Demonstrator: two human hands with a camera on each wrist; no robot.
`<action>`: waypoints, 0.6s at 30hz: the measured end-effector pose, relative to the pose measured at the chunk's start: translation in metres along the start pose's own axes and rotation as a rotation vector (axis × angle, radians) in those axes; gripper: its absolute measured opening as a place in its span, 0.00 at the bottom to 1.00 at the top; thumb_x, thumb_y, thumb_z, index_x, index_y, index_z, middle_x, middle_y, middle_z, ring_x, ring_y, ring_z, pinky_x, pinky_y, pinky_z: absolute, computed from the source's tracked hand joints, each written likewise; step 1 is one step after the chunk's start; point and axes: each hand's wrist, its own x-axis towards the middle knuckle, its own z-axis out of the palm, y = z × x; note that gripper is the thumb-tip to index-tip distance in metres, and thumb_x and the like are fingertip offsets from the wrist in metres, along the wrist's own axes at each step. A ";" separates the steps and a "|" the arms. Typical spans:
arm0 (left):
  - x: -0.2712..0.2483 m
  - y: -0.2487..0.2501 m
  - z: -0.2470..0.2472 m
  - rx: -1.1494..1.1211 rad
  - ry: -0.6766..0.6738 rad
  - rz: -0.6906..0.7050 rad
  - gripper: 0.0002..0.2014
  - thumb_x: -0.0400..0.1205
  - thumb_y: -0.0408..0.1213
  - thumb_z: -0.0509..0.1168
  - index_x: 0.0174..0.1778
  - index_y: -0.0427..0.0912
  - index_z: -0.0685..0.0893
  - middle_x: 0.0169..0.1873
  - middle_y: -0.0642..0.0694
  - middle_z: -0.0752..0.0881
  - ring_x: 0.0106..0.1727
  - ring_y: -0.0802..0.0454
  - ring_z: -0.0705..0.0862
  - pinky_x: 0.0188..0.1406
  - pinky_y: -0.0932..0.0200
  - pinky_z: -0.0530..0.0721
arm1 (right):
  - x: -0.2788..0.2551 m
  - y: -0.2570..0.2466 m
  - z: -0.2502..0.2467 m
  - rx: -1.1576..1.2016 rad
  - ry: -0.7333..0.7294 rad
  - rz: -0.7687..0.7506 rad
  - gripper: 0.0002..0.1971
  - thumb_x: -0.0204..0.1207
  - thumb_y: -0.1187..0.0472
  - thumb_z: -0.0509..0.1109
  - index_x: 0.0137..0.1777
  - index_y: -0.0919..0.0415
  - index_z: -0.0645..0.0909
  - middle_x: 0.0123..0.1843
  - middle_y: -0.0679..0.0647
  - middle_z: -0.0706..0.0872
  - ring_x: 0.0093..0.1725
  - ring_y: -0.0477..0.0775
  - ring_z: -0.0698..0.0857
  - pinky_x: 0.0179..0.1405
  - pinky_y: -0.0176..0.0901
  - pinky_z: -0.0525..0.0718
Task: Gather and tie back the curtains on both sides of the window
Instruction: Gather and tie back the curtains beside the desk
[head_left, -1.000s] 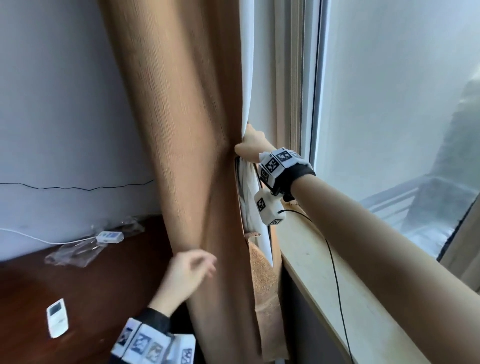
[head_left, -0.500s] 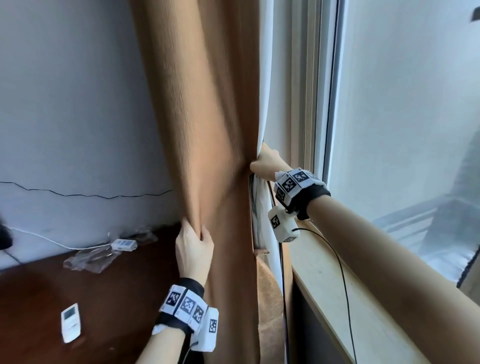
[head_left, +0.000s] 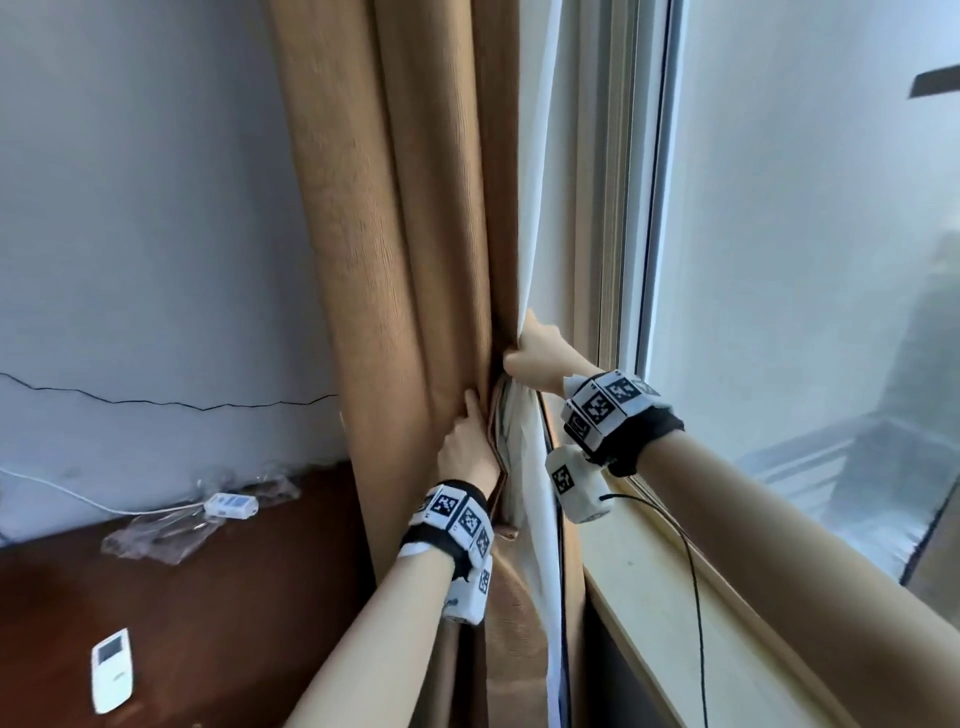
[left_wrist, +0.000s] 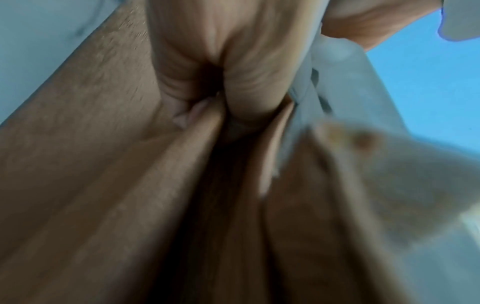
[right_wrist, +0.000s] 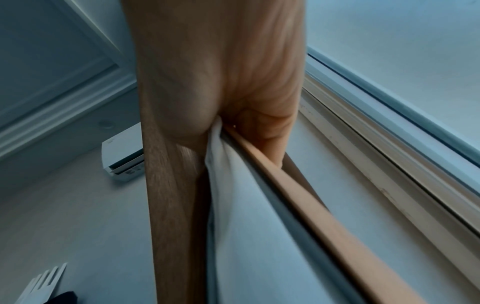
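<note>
A tan curtain (head_left: 405, 249) with a white lining (head_left: 540, 208) hangs bunched beside the window (head_left: 805, 260). My right hand (head_left: 532, 345) grips its window-side edge at mid height; in the right wrist view the right hand (right_wrist: 221, 86) has its fingers curled round the lining (right_wrist: 246, 205) and tan cloth. My left hand (head_left: 465, 441) holds the front folds just below and left of the right hand. The left wrist view shows the left hand (left_wrist: 215, 72) pinching a fold of the curtain (left_wrist: 103, 185). No tie-back is in view.
A pale window sill (head_left: 654, 582) runs under my right forearm, with a thin black cable on it. At the left, a dark wooden desk (head_left: 234, 623) carries a white remote (head_left: 111, 670), a white adapter (head_left: 231, 505) and a plastic bag (head_left: 156, 535). An air conditioner (right_wrist: 122, 158) hangs on the wall.
My left hand took hold of the curtain's front folds and slid them up and right, close to my right hand. The curtain is now more tightly bunched. The right hand kept its grip.
</note>
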 end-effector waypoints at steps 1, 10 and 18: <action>0.001 0.000 0.003 -0.051 -0.067 0.023 0.34 0.83 0.35 0.56 0.83 0.46 0.45 0.64 0.36 0.80 0.61 0.36 0.82 0.59 0.44 0.81 | 0.000 0.003 -0.002 -0.001 0.010 0.002 0.21 0.73 0.65 0.59 0.67 0.63 0.65 0.53 0.63 0.78 0.47 0.62 0.81 0.49 0.54 0.86; -0.006 0.008 0.027 -0.070 -0.391 0.174 0.30 0.78 0.36 0.65 0.76 0.33 0.66 0.64 0.35 0.82 0.65 0.38 0.81 0.60 0.55 0.81 | -0.007 0.005 0.001 0.106 -0.004 -0.027 0.20 0.79 0.55 0.57 0.68 0.62 0.67 0.59 0.62 0.81 0.52 0.60 0.79 0.52 0.50 0.78; 0.009 0.002 0.033 0.051 -0.487 0.138 0.29 0.77 0.47 0.63 0.70 0.34 0.71 0.53 0.40 0.85 0.52 0.41 0.84 0.53 0.50 0.84 | -0.004 0.007 0.016 0.183 -0.015 -0.043 0.41 0.68 0.38 0.75 0.73 0.60 0.64 0.61 0.54 0.82 0.60 0.56 0.82 0.57 0.45 0.80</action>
